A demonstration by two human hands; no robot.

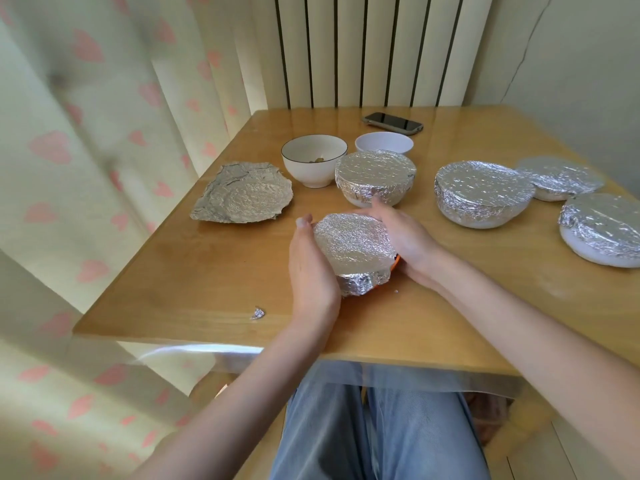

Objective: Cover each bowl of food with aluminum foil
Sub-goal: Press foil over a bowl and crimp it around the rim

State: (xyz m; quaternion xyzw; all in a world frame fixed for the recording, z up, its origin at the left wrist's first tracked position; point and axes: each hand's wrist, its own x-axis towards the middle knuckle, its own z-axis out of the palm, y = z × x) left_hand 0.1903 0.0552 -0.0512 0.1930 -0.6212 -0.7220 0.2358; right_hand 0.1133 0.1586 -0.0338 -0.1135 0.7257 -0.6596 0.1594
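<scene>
An orange bowl [353,251] wrapped in aluminum foil sits near the table's front middle. My left hand [310,271] cups its left side and my right hand [403,240] cups its right side, both pressing the foil against the rim. Behind it stand several foil-covered bowls: one [375,176] at centre, one [483,192] to its right, two more [559,176] [602,226] at the far right. An uncovered white bowl with a dark rim [313,162] holds a little food. A crumpled loose foil sheet [242,194] lies at the left.
A second uncovered white bowl [384,142] stands behind the centre covered bowl. A phone [393,122] lies at the table's back edge. A small foil scrap [258,312] sits near the front left edge of the wooden table [194,278]. Curtains hang at the left.
</scene>
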